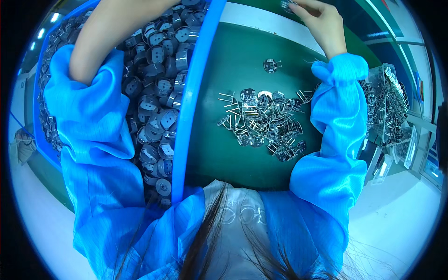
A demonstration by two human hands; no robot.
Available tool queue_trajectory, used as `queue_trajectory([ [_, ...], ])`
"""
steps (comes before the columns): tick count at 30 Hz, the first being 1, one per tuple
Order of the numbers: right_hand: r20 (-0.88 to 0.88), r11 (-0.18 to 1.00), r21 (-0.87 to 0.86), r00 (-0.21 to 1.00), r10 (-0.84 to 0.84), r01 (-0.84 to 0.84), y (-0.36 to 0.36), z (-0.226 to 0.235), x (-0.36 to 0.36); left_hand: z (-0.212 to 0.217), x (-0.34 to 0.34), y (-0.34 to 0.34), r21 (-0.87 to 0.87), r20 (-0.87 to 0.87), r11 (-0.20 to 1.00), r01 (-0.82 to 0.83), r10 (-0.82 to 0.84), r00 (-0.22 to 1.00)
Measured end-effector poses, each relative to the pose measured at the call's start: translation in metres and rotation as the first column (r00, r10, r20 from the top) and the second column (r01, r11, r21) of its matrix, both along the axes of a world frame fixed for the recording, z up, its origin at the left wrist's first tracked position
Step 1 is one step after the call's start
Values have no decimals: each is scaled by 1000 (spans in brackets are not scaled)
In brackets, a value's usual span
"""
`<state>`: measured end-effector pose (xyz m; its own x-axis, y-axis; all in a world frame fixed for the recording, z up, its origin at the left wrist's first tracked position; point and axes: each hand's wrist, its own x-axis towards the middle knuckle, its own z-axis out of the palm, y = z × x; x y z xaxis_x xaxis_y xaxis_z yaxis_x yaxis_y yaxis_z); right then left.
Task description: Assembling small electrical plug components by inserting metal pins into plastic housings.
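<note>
A blue plastic bin [198, 84] is set at the left of the green bench [233, 70], filled with grey round plastic caps [158, 88], each with two small slots. The left forearm, in a shiny blue sleeve [88, 121], is stretched across this bin; the left hand itself is cut off by the upper edge, so its grip cannot be told.

A loose pile of small metal-pronged discs [263, 123] is spread on the bench in the middle, just ahead of the body, probably kept there for easy reach. One single pronged disc [270, 65] lies apart, farther out.

The right hand [319, 21] is raised at the far edge of the bench, fingers curled and pinched together on a small dark piece [288, 4], only partly seen.

A clear plastic tray [389, 112] of similar metal parts is placed at the right, beside the right sleeve.
</note>
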<state>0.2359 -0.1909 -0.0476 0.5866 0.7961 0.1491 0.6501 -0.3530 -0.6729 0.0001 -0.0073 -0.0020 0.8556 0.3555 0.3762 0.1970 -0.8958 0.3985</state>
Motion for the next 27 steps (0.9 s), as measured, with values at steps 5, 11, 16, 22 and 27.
queue_trajectory([
  [5,343,999,-2,938,-45,48,-12,-58,52,-15,-5,19,-88,-730,991,99,-132,670],
  [11,498,994,106,867,-31,-25,-23,-11,2,9,-34,-1,-59,-547,987,148,-155,823],
  [16,126,917,-381,976,176,-117,-47,11,-60,-2,-20,22,-152,-680,988,30,-127,722],
  [22,-86,959,-120,965,246,-255,-51,-9,-60,5,-28,13,-28,-432,987,158,-154,889],
  [27,-70,969,20,967,247,-246,-52,4,-67,15,-21,9,-48,-410,988,146,-153,899],
])
